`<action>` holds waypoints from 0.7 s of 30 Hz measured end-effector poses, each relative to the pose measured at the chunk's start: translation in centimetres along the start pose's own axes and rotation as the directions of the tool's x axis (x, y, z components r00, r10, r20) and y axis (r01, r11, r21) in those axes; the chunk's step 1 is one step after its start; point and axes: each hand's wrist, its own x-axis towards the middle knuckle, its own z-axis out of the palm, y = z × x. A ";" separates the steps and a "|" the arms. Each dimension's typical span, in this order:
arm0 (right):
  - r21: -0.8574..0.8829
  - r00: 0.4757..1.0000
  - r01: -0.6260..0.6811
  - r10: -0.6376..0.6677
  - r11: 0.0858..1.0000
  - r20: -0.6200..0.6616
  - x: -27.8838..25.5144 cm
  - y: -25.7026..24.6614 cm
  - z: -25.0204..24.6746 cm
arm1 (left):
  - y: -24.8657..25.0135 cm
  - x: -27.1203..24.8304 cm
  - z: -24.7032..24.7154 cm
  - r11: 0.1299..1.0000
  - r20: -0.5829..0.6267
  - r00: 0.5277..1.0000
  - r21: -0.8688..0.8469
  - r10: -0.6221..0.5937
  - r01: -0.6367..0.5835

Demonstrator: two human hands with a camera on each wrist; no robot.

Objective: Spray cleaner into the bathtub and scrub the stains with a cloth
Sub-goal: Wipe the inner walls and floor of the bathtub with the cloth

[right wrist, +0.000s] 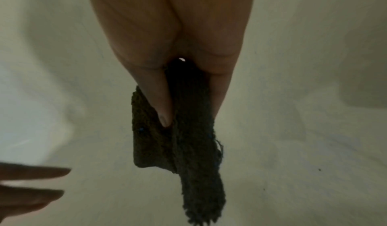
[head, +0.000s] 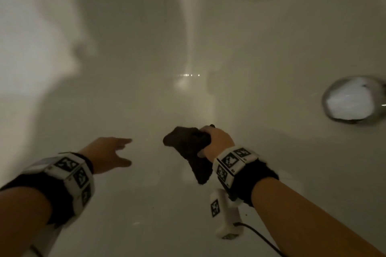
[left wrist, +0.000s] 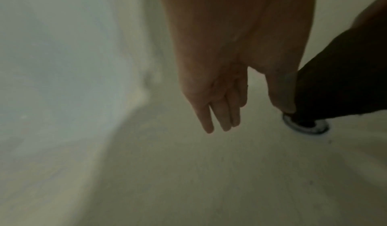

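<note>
Between right hand (head: 217,142) thumb and curled fingers (right wrist: 220,95): dark knitted cloth (right wrist: 182,146) bunched, tail dangling above white bathtub floor (left wrist: 188,180), likely scrub-ready; left hand (head: 108,154) fingers straight, empty.

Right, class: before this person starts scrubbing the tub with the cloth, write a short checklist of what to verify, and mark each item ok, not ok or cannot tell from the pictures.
1. Cloth held firmly: ok. The right hand grips the dark cloth, thumb and fingers curled round it.
2. Cloth on the tub surface: cannot tell. Its loose end hangs down, and contact is not clear.
3. Left hand free: ok. Its fingers are straight and it holds nothing.
4. Cleaner already sprayed: cannot tell. No bottle is in view, and the bathtub shows no clear foam.
5. Stains located: cannot tell. The pictures are dim and blurred.
6. Drain unblocked: cannot tell. The cloth partly hides it.
</note>
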 end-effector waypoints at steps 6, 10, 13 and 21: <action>0.275 0.999 0.018 -0.004 0.961 -0.052 -6.9 -5.0 -2.8 | 6.0 -7.1 -3.5 0.851 -0.089 0.994 -0.515 0.064 -0.101; 0.447 0.998 0.025 0.005 0.894 -0.067 -12.0 -7.9 -4.3 | 8.7 -13.2 -4.6 0.621 -0.070 0.997 -0.781 0.009 -0.061; 0.466 0.996 0.069 -0.033 0.882 -0.086 -16.1 -9.2 -4.9 | 9.1 -17.1 -4.7 0.514 -0.055 0.996 -0.857 -0.063 -0.014; 0.470 0.979 0.201 -0.161 0.860 -0.125 -27.7 -11.6 -6.6 | 9.7 -29.1 -5.6 0.430 -0.020 1.000 -0.903 -0.019 -0.010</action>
